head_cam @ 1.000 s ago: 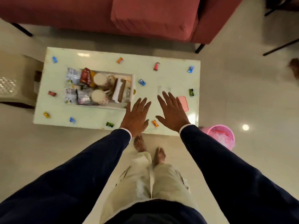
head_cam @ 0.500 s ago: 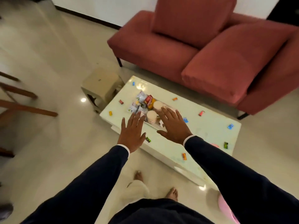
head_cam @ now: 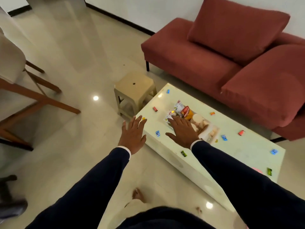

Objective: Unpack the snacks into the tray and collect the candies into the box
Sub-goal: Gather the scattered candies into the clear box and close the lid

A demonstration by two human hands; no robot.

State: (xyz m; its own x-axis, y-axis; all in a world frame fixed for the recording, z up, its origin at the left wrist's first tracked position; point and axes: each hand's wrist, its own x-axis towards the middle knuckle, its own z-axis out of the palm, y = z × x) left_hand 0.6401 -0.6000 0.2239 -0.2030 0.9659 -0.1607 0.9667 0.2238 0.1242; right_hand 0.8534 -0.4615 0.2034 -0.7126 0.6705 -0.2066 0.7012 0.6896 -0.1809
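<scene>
A low white table (head_cam: pixel 237 151) holds a clear tray (head_cam: pixel 212 129) filled with snack packets (head_cam: pixel 185 111) and round biscuits (head_cam: pixel 198 119). Several wrapped candies lie scattered on the tabletop, such as a blue one (head_cam: pixel 158 133), a red one (head_cam: pixel 241 132) and a green one (head_cam: pixel 183 153). My left hand (head_cam: pixel 132 134) hovers flat with spread fingers over the table's left corner and the floor. My right hand (head_cam: pixel 183 131) is stretched out flat over the near end of the tray. Neither hand holds anything. A pink edge (head_cam: pixel 257 170) shows behind my right arm.
A red sofa (head_cam: pixel 231 52) stands behind the table. A beige plastic stool (head_cam: pixel 134 90) sits at the table's far left end. Wooden chair legs (head_cam: pixel 38 100) are at the left. My bare feet (head_cam: pixel 137 195) stand on the glossy floor.
The view has swung left and away from the table. Both hands stayed flat and open, now over the table's left end instead of its front edge.
</scene>
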